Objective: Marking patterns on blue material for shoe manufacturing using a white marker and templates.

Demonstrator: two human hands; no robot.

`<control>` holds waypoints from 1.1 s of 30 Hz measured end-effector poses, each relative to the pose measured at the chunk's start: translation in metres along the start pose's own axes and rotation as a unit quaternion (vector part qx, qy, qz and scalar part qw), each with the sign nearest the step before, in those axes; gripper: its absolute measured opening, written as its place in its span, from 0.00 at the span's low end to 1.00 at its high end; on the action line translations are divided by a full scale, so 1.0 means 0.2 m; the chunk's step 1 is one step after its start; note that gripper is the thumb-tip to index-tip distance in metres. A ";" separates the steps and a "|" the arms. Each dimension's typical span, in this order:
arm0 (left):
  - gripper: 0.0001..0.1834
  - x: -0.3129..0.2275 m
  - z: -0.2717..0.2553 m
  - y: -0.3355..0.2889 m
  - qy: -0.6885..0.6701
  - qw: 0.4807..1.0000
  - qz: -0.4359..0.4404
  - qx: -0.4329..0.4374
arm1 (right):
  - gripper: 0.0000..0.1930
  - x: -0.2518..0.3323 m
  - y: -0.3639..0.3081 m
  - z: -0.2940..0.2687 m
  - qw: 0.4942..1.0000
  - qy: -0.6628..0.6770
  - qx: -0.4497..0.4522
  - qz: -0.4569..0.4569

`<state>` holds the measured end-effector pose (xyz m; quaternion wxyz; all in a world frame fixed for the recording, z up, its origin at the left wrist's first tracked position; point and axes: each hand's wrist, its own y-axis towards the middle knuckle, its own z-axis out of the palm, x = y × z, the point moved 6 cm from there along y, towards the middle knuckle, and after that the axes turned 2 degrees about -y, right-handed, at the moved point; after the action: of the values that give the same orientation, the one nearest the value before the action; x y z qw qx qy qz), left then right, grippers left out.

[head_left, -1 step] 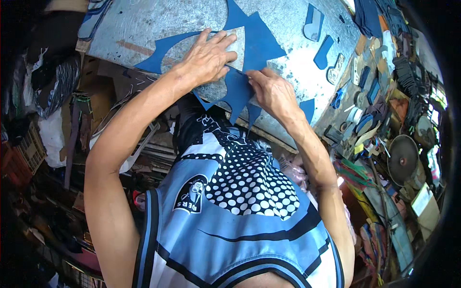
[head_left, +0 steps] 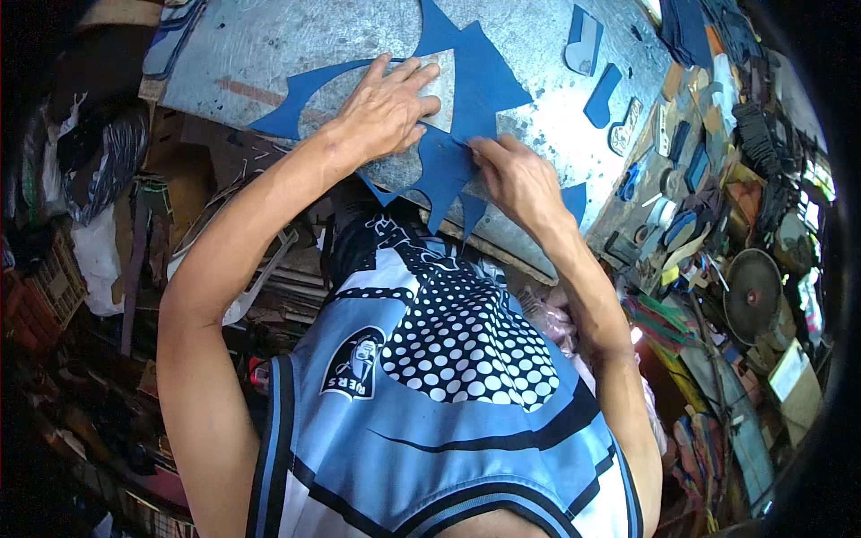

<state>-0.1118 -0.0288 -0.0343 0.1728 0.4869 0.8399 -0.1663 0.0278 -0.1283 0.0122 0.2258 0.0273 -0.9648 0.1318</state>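
A blue sheet [head_left: 484, 81] with jagged, cut-out edges lies on the grey metal-topped table [head_left: 269, 45]. My left hand [head_left: 386, 108] rests flat with fingers spread over a pale patch within the sheet's outline; whether that is a template or bare tabletop I cannot tell. Close by on the right, my right hand [head_left: 520, 177] is closed in a pinch at the blue material. A thin dark line shows by its fingertips, but what they hold is hidden. Pointed blue strips hang toward the table's near edge below both hands.
Cut blue pieces [head_left: 603, 97] and a pale shaped piece [head_left: 625, 127] lie at the right. Beyond them are blue-handled scissors [head_left: 630, 182], a white roll [head_left: 662, 212] and piled scraps. A round dark disc [head_left: 753, 296] stands farther right. Stacked blue pieces [head_left: 170, 40] sit at the far left corner.
My right hand has shifted a little to the right and toward me, its fingertips still at the blue sheet. My left hand stays in place.
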 end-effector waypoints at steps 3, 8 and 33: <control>0.14 0.00 0.00 0.00 -0.007 1.000 0.002 0.006 | 0.11 -0.17 -0.25 -0.06 0.988 -0.062 0.096 0.100; 0.11 -0.03 -0.01 0.01 -0.023 1.000 -0.014 0.004 | 0.11 -0.11 -0.12 -0.28 0.992 0.046 -0.062 0.096; 0.11 -0.12 -0.05 0.03 0.031 0.998 -0.053 -0.027 | 0.12 -0.07 0.73 -0.09 0.976 -0.025 0.063 -0.206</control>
<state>-0.0975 -0.0391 -0.0153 0.1512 0.4417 0.8736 -0.1370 0.0322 0.0165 -0.0132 0.2215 0.2431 -0.9336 0.1420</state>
